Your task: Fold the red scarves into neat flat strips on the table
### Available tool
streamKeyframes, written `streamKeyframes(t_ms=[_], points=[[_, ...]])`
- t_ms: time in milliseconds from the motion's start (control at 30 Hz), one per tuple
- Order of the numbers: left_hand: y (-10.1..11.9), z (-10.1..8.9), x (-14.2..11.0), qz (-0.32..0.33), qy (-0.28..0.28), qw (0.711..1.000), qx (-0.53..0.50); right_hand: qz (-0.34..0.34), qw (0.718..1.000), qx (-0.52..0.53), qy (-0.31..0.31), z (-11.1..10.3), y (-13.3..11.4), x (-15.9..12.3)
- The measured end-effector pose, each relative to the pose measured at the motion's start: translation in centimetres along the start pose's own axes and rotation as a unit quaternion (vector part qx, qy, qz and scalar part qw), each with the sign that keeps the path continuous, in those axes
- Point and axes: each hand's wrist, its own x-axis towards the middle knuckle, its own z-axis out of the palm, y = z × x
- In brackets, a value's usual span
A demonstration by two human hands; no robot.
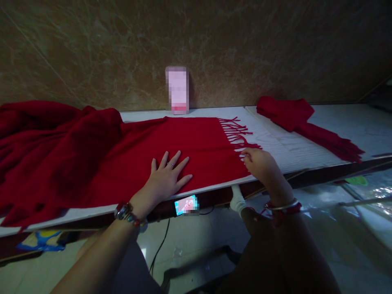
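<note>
A red fringed scarf [196, 143] lies spread flat on a white board [275, 139]; its left part is bunched into a heap [52, 151]. My left hand [167, 175] rests flat on the scarf near its front edge, fingers spread, a ring on one finger. My right hand [260, 163] sits at the scarf's fringed right end, fingers curled on the fringe tassels [237, 136]. Both wrists carry bracelets.
A second red fringed scarf [303, 120] lies folded at the back right of the board. A pink box [177, 90] stands against the marbled wall. A lit phone [186, 205] with a cable sits below the board's front edge. Tiled floor lies underneath.
</note>
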Motion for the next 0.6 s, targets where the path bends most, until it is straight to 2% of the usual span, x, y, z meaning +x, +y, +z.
streamKeyframes(t_ms=[100, 167, 267, 333, 400, 500, 600], points=[[-0.1, 0.2, 0.0, 0.009, 0.013, 1.0, -0.001, 0.055, 0.997, -0.055, 0.018, -0.1, 1.3, 0.0], [-0.1, 0.2, 0.0, 0.008, 0.012, 1.0, -0.002, 0.055, 0.996, -0.056, 0.046, -0.4, 2.3, 0.0], [0.1, 0.0, 0.0, 0.003, 0.003, 1.0, 0.0, -0.009, 0.998, 0.0, 0.069, -0.8, 2.4, 0.0], [0.1, 0.0, 0.0, 0.002, -0.001, 1.0, 0.005, -0.063, 0.996, 0.045, 0.047, -0.6, 1.8, -0.1], [0.2, 0.0, 0.0, 0.0, -0.001, 1.0, 0.01, -0.088, 0.994, 0.056, 0.026, 0.0, 1.5, -0.1], [0.2, 0.0, 0.0, -0.003, 0.0, 1.0, 0.014, -0.056, 0.998, 0.007, 0.037, 0.7, 2.1, 0.0], [0.1, 0.0, 0.0, -0.003, 0.0, 1.0, 0.015, -0.015, 0.996, -0.028, 0.079, 0.4, 3.5, 0.1]])
